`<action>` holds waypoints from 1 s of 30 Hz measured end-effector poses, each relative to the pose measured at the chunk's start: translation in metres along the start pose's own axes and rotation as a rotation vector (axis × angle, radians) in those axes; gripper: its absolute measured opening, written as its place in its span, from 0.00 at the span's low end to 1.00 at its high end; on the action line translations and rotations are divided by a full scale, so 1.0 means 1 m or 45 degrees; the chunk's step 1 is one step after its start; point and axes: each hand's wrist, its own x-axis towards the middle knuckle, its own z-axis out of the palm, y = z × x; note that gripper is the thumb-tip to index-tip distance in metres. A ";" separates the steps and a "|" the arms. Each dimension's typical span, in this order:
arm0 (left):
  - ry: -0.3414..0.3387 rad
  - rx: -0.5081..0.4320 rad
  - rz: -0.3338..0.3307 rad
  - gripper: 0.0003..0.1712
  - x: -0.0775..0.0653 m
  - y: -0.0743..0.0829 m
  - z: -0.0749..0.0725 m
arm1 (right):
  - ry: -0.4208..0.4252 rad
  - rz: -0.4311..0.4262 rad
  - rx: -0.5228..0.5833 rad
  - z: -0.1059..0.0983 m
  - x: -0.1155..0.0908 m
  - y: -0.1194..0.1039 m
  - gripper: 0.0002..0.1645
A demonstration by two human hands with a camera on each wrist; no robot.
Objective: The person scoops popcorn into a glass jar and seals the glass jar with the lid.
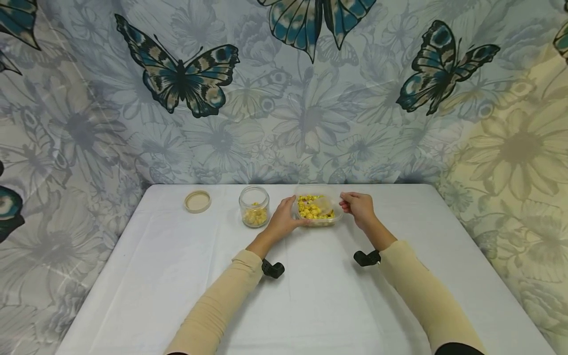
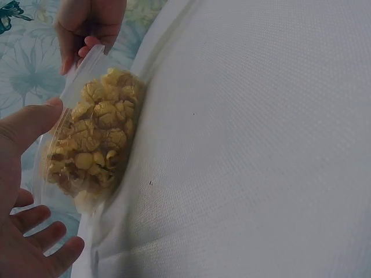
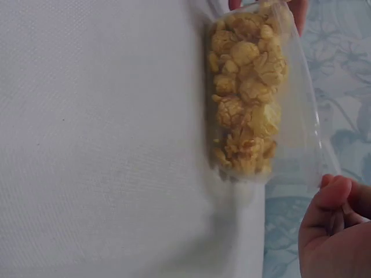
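A clear plastic container (image 1: 316, 223) holds yellow popcorn (image 1: 310, 209) on the table. My left hand (image 1: 284, 217) holds its left end, thumb along the near side and the other fingers round the far left corner. In the left wrist view the thumb (image 2: 43, 119) touches the container's wall. At the right rim, my right hand (image 1: 358, 207) has its fingers curled and pinches the thin end of a translucent, spoon-like utensil (image 1: 324, 203). Its other end lies over the popcorn; its exact shape is hard to make out. Left of the container stands an uncovered glass jar (image 1: 254, 199), partly filled with popcorn.
A round cream lid (image 1: 197, 201) lies on the white-covered table (image 1: 177, 276), left of the jar. Behind the table's far edge hangs a butterfly-patterned cloth (image 1: 310, 128). Black cameras (image 1: 272, 268) sit on both wrists.
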 end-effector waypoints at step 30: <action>-0.015 0.022 -0.030 0.57 -0.001 0.002 0.000 | -0.027 0.207 0.093 -0.003 -0.005 -0.007 0.08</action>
